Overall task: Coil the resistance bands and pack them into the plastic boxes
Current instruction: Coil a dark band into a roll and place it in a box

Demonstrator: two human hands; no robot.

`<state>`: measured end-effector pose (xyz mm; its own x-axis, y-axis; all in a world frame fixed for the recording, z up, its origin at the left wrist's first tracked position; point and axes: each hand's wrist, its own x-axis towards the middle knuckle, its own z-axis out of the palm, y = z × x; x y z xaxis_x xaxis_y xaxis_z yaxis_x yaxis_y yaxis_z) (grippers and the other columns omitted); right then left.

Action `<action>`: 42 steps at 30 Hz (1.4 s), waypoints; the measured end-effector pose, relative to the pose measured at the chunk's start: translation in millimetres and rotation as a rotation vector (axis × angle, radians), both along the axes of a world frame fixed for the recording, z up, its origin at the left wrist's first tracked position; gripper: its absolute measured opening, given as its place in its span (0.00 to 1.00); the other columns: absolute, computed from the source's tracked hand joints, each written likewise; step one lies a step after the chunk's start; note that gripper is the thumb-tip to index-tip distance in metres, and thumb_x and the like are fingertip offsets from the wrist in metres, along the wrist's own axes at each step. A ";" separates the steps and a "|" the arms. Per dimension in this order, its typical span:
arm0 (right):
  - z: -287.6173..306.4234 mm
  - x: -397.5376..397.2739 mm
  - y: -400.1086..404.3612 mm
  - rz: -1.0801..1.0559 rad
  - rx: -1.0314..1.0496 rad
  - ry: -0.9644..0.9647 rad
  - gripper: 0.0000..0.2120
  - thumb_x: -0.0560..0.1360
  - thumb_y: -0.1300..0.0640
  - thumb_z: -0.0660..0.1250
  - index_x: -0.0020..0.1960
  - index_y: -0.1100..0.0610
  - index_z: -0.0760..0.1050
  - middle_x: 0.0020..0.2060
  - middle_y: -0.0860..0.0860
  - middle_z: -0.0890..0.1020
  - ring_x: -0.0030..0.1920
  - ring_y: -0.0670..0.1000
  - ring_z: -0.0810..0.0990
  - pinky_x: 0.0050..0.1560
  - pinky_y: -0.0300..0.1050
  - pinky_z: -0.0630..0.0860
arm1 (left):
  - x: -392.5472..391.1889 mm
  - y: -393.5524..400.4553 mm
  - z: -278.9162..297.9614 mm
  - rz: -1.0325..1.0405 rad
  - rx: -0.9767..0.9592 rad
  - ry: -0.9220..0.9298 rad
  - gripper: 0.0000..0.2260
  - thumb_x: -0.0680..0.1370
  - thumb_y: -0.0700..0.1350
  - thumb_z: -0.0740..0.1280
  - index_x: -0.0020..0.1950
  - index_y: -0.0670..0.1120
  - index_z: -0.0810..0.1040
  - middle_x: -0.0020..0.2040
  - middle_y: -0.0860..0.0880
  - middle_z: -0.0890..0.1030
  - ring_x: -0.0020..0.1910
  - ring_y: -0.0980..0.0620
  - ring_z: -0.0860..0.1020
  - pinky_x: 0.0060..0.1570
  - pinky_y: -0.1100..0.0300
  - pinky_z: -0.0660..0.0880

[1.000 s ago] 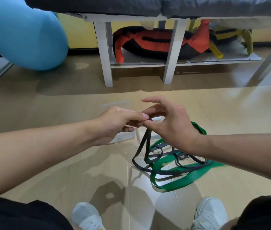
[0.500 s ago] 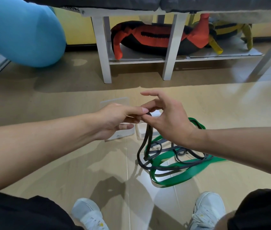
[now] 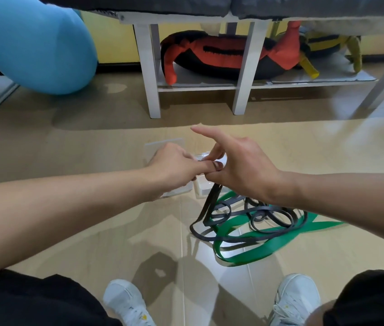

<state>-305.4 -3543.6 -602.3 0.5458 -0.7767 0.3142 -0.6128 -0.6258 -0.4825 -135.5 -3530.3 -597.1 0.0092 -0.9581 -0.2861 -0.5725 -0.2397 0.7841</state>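
Note:
My left hand (image 3: 174,167) and my right hand (image 3: 240,169) meet over the floor, both pinching one end of a thin black resistance band (image 3: 212,203). A turn of it shows around my left fingertip. The rest of the black band hangs down and lies in loose loops on the floor, tangled over a wide green resistance band (image 3: 256,249). My right index finger points out straight. Two clear plastic boxes lie on the floor under my hands: one (image 3: 153,149) mostly hidden by my left hand, another (image 3: 201,188) between the hands.
A white bench frame (image 3: 149,74) stands ahead with a red and black bag (image 3: 224,57) on its low shelf. A big blue exercise ball (image 3: 35,43) sits at the far left. My two white shoes (image 3: 125,302) are at the bottom edge.
Both hands stayed together on the black band's end; my right index finger has stretched out further. The hanging part of the band has shifted slightly.

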 end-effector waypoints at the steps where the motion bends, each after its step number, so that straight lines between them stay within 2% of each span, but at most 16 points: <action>1: -0.7 -0.3 1.3 0.002 -0.011 -0.007 0.43 0.68 0.62 0.78 0.77 0.45 0.63 0.41 0.40 0.79 0.43 0.43 0.75 0.47 0.36 0.73 | -0.6 0.0 1.1 -0.011 -0.022 -0.036 0.15 0.72 0.59 0.76 0.41 0.46 0.88 0.41 0.49 0.86 0.45 0.51 0.83 0.49 0.53 0.82; 4: -6.6 0.1 4.3 -0.009 0.003 -0.098 0.42 0.68 0.61 0.78 0.77 0.44 0.64 0.40 0.39 0.80 0.45 0.44 0.79 0.51 0.38 0.75 | 2.7 -2.5 1.9 -0.094 -0.047 -0.071 0.12 0.74 0.57 0.75 0.41 0.49 0.89 0.39 0.52 0.86 0.44 0.55 0.83 0.48 0.57 0.81; 7: -11.4 0.4 6.3 -0.035 0.040 -0.192 0.41 0.70 0.60 0.78 0.76 0.44 0.64 0.41 0.39 0.82 0.49 0.44 0.82 0.56 0.31 0.73 | 9.3 -4.8 1.5 -0.157 -0.042 0.024 0.12 0.75 0.57 0.75 0.40 0.50 0.89 0.38 0.50 0.87 0.43 0.54 0.84 0.50 0.57 0.82; 10: -13.6 1.1 9.9 -0.025 0.052 -0.253 0.38 0.71 0.58 0.78 0.76 0.45 0.64 0.45 0.41 0.84 0.51 0.43 0.82 0.61 0.29 0.72 | 15.2 -6.9 -3.0 -0.217 -0.076 0.096 0.11 0.76 0.55 0.74 0.40 0.50 0.89 0.38 0.49 0.87 0.42 0.54 0.85 0.49 0.58 0.81; 13: -11.7 1.7 10.1 -0.043 0.094 -0.317 0.38 0.71 0.55 0.79 0.75 0.44 0.64 0.45 0.37 0.84 0.54 0.39 0.82 0.61 0.23 0.65 | 22.6 -7.8 -8.7 -0.215 -0.018 0.325 0.10 0.78 0.49 0.72 0.40 0.48 0.89 0.39 0.46 0.87 0.43 0.50 0.85 0.52 0.55 0.79; 16: -9.1 1.2 9.6 -0.056 0.114 -0.388 0.38 0.69 0.54 0.80 0.74 0.46 0.66 0.44 0.41 0.86 0.53 0.40 0.83 0.62 0.24 0.65 | 30.6 -9.6 -11.6 -0.203 0.138 0.573 0.13 0.77 0.49 0.70 0.50 0.40 0.87 0.42 0.44 0.85 0.43 0.51 0.83 0.54 0.54 0.77; 18: -7.3 1.5 10.3 -0.060 0.117 -0.414 0.36 0.69 0.55 0.80 0.73 0.47 0.69 0.42 0.43 0.86 0.51 0.42 0.84 0.62 0.24 0.66 | 33.2 -9.7 -10.9 -0.208 0.191 0.637 0.18 0.75 0.51 0.70 0.54 0.38 0.85 0.42 0.44 0.84 0.43 0.51 0.82 0.53 0.55 0.78; 21: -4.1 1.7 10.4 -0.056 0.086 -0.394 0.35 0.69 0.56 0.80 0.71 0.47 0.69 0.39 0.42 0.85 0.48 0.43 0.84 0.61 0.26 0.68 | 32.6 -8.8 -6.9 -0.218 0.223 0.609 0.17 0.74 0.52 0.69 0.53 0.39 0.85 0.44 0.44 0.84 0.45 0.49 0.82 0.54 0.54 0.78; 25: -1.4 -2.4 7.2 -0.055 0.054 -0.255 0.38 0.70 0.57 0.79 0.74 0.45 0.66 0.38 0.41 0.82 0.46 0.44 0.83 0.55 0.33 0.76 | 26.3 -7.1 -1.5 -0.183 0.191 0.355 0.15 0.76 0.57 0.71 0.49 0.47 0.89 0.50 0.46 0.86 0.48 0.49 0.84 0.52 0.54 0.82; 27: -1.3 -3.5 5.4 -0.035 0.038 -0.161 0.41 0.70 0.59 0.79 0.76 0.43 0.63 0.39 0.40 0.82 0.45 0.43 0.82 0.52 0.39 0.78 | 22.6 -5.3 -1.8 -0.156 0.117 0.221 0.16 0.73 0.61 0.73 0.46 0.50 0.90 0.48 0.48 0.86 0.48 0.50 0.85 0.50 0.55 0.83; 29: -1.3 -4.6 3.8 -0.009 0.019 -0.090 0.45 0.69 0.61 0.78 0.78 0.42 0.60 0.38 0.37 0.79 0.42 0.40 0.79 0.51 0.36 0.76 | 17.5 -2.8 -2.3 -0.144 0.071 0.166 0.16 0.70 0.62 0.76 0.43 0.50 0.90 0.44 0.51 0.87 0.46 0.52 0.86 0.49 0.56 0.83; 32: -1.1 -6.5 3.5 0.005 -0.018 -0.080 0.46 0.69 0.61 0.79 0.79 0.42 0.58 0.38 0.36 0.77 0.42 0.37 0.78 0.51 0.35 0.75 | 10.7 -2.1 -1.4 -0.118 0.033 0.151 0.13 0.72 0.58 0.76 0.43 0.49 0.90 0.42 0.51 0.88 0.46 0.52 0.85 0.51 0.56 0.82; 35: -1.7 -4.3 6.6 0.003 -0.008 -0.184 0.44 0.70 0.61 0.79 0.78 0.44 0.61 0.41 0.40 0.82 0.48 0.43 0.81 0.58 0.39 0.77 | 9.4 -3.5 -0.6 -0.145 -0.014 0.189 0.10 0.75 0.53 0.73 0.39 0.50 0.89 0.41 0.48 0.88 0.48 0.48 0.86 0.56 0.51 0.82; 37: -2.1 -2.2 7.5 -0.017 0.037 -0.247 0.42 0.70 0.59 0.80 0.77 0.45 0.62 0.43 0.40 0.85 0.50 0.42 0.83 0.61 0.37 0.75 | 12.5 -5.2 -2.3 -0.132 -0.017 0.248 0.11 0.77 0.50 0.72 0.38 0.48 0.89 0.41 0.44 0.88 0.48 0.45 0.86 0.58 0.49 0.81; 40: -5.4 -3.7 8.1 -0.060 0.115 -0.305 0.41 0.70 0.55 0.80 0.77 0.45 0.64 0.47 0.39 0.86 0.55 0.38 0.82 0.66 0.33 0.70 | 18.1 -7.7 -5.2 -0.084 0.031 0.391 0.12 0.80 0.48 0.67 0.47 0.42 0.87 0.43 0.42 0.87 0.45 0.47 0.85 0.56 0.51 0.79; 42: -7.5 -4.9 8.7 -0.088 0.157 -0.346 0.39 0.70 0.55 0.80 0.76 0.45 0.65 0.47 0.40 0.86 0.55 0.36 0.82 0.65 0.31 0.69 | 21.3 -7.6 -4.6 -0.086 0.082 0.457 0.12 0.82 0.47 0.65 0.51 0.41 0.86 0.45 0.42 0.87 0.46 0.48 0.85 0.56 0.53 0.78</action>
